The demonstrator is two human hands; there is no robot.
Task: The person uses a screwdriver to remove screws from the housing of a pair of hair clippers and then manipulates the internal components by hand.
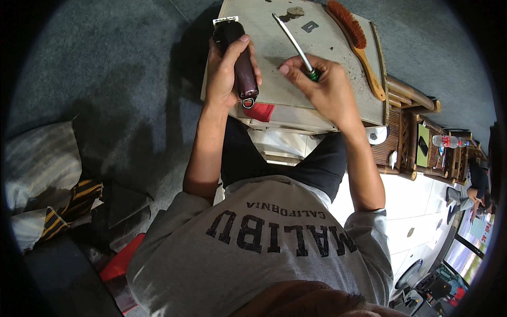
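Observation:
My left hand (222, 76) is wrapped round a dark maroon hair clipper (245, 71), its metal blade pointing away from me and its hanging ring toward me. To its right, my right hand (334, 98) grips a screwdriver (293, 39) by the green handle, which the fingers mostly hide. The silver shaft slants up and to the left, apart from the clipper. Both hands are over a pale, worn tabletop (274, 63). A small dark flat metal piece (310, 26) lies beyond the screwdriver, near a tan lump (296, 11).
A wooden-handled brush (373, 76) with reddish bristles lies along the tabletop's right side. Red cloth (260, 112) shows at the near edge. Bamboo furniture (406, 134) at right bears a phone (423, 145) and a plastic bottle (444, 141). Another person (472, 193) is at far right; a striped cushion (45, 164) is left.

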